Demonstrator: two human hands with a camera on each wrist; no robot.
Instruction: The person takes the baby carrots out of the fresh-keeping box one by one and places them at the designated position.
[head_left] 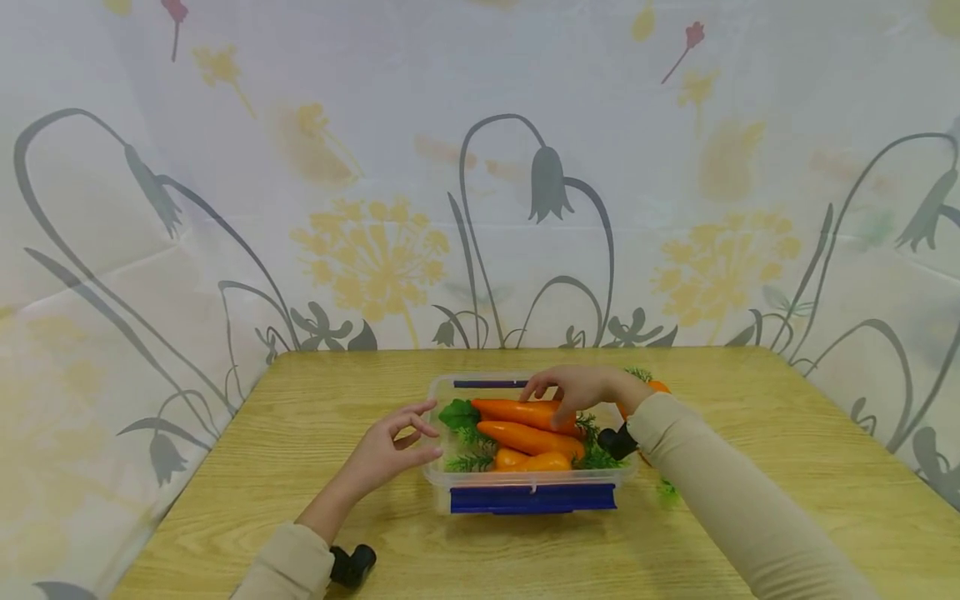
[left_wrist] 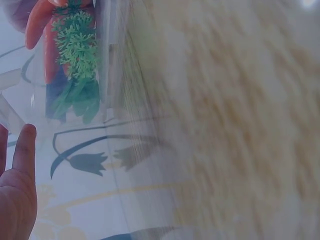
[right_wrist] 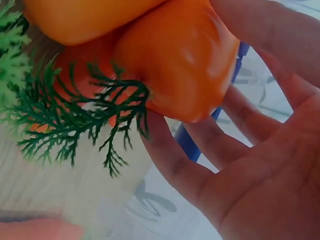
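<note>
A clear plastic box point(head_left: 480, 477) with blue latches holds several orange carrots with feathery green tops. My right hand point(head_left: 581, 392) reaches over the box and grips the thick end of the farthest carrot point(head_left: 510, 409), thumb on the near side. In the right wrist view, its fingers wrap around the rounded orange end point(right_wrist: 180, 65), with a dark green sprig point(right_wrist: 90, 115) hanging beside it. A second carrot point(head_left: 528, 437) lies just in front, nearer me. My left hand point(head_left: 382, 450) is beside the box's left rim, fingers relaxed and holding nothing; part of it point(left_wrist: 20, 185) shows in the left wrist view.
Shorter yellow-orange vegetables point(head_left: 536, 461) lie at the front of the box. Right of it, another orange piece point(head_left: 660, 387) with greenery is partly hidden by my right wrist. The wooden table point(head_left: 300, 417) ends at a patterned curtain point(head_left: 375, 167).
</note>
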